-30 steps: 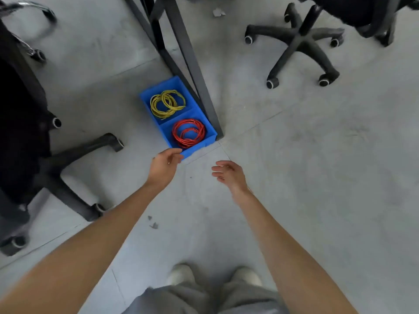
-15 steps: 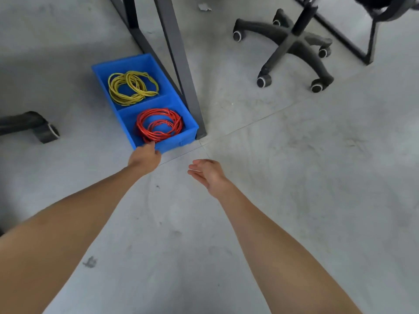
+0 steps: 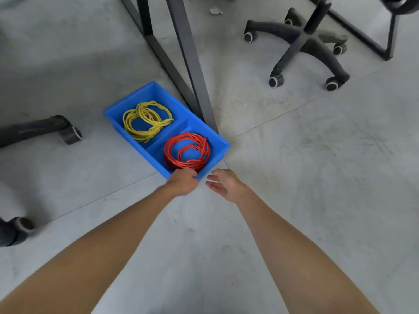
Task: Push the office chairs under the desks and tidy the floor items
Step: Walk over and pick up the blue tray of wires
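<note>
From the head camera, a shallow rectangular blue plastic bin (image 3: 145, 150) sat on the grey concrete floor (image 3: 317, 177), lying diagonally from ten o'clock to four o'clock just above the middle of the view. A moulded partition split it into two compartments. The far compartment, toward ten o'clock, held a loose coil of yellow wire (image 3: 147, 121); the near one, toward four o'clock, held a tighter coil of red wire (image 3: 187, 151). The bin's long right-hand wall lay just beside the foot of a dark grey metal desk leg (image 3: 192, 71), which rose toward twelve o'clock.

The left hand (image 3: 182, 181) was at the bin's near short wall, its fingers curled over the rim in a grasp, the fingertips hidden inside. The right hand (image 3: 223, 183) hovered just beside it, toward three o'clock, fingers loosely spread and grasping nothing, apart from the bin.

A black five-star office chair base (image 3: 301, 44) with castors stood at two o'clock, well apart from the bin. Another black chair leg with a castor (image 3: 45, 130) lay at nine o'clock.
</note>
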A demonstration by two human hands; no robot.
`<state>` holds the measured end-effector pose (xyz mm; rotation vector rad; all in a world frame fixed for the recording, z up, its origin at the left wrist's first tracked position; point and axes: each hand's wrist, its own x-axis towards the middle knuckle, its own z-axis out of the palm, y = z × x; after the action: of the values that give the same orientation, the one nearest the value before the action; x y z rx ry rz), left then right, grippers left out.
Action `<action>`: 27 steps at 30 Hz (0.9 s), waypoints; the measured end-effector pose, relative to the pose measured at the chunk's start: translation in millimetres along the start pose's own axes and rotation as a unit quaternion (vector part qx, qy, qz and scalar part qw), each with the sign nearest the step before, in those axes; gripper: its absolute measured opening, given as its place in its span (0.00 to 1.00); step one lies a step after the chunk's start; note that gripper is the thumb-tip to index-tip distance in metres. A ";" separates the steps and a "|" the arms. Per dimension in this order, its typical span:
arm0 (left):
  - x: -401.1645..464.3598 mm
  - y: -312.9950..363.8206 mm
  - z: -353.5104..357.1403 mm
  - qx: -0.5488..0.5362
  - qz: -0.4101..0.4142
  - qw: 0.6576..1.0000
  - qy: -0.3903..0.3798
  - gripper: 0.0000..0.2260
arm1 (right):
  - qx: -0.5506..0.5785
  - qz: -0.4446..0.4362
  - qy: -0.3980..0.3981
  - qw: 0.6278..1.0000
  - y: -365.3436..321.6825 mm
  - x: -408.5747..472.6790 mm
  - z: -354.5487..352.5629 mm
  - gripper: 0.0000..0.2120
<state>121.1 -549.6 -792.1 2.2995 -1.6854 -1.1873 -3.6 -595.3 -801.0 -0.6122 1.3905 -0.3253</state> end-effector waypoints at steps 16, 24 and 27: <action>-28.5 16.4 45.0 -0.157 0.120 0.978 -0.060 0.15 | -0.256 -0.027 0.171 0.951 25.8 -7.9 -101.5 0.05; -10.5 -31.4 4.1 -0.154 0.020 0.943 0.294 0.18 | -0.253 -0.087 0.288 0.920 4.7 13.1 -140.6 0.13; 4.7 -49.2 -8.6 -0.146 -0.103 0.929 0.323 0.20 | -0.229 -0.078 0.281 0.929 2.6 31.1 -153.1 0.16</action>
<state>165.7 -536.9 -811.2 2.3399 -0.9847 -0.5377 -148.1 -642.6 -837.0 -1.0770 2.0006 -0.3169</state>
